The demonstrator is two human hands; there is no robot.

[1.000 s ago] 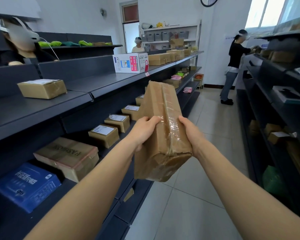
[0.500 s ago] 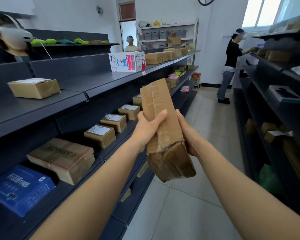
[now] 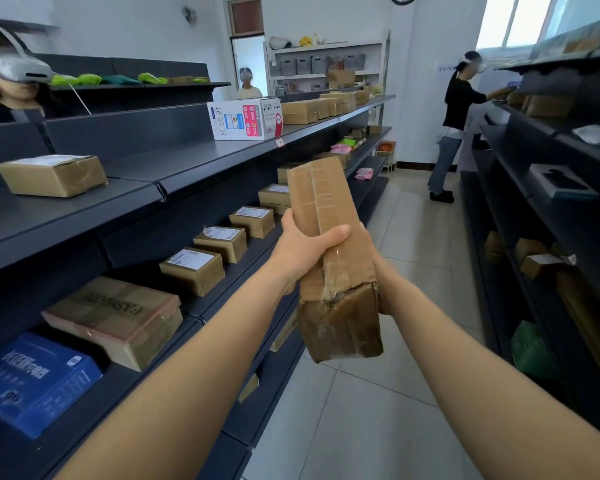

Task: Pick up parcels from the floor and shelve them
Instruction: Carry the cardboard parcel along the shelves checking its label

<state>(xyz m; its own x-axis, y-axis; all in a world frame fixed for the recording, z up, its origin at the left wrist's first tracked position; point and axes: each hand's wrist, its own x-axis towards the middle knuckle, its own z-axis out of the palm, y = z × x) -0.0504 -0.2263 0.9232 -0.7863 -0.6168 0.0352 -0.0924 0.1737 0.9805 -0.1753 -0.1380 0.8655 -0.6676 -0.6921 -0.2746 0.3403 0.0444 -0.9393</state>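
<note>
I hold a long brown taped cardboard parcel [image 3: 329, 244] in front of me, over the aisle, its near end crumpled and pointing down at me. My left hand [image 3: 305, 249] wraps its left side with the thumb across the top face. My right hand [image 3: 378, 271] grips it from the right and underneath, mostly hidden behind the box. The dark shelf unit [image 3: 201, 164] on the left carries a row of small labelled boxes [image 3: 191, 270] at the level of my hands.
On the left shelves lie a "FASHION" box [image 3: 113, 320], a blue box [image 3: 32, 379], a brown box [image 3: 52, 174] and a white printed box [image 3: 244, 117]. Dark shelves [image 3: 547, 216] line the right. A person [image 3: 456, 123] stands at the aisle's far end; another's head [image 3: 11, 76] shows top left.
The parcel has turned in my hands: my left thumb moved over onto its top face, the near end tipped down toward me, and the parcel shifted slightly closer to the left shelves.
</note>
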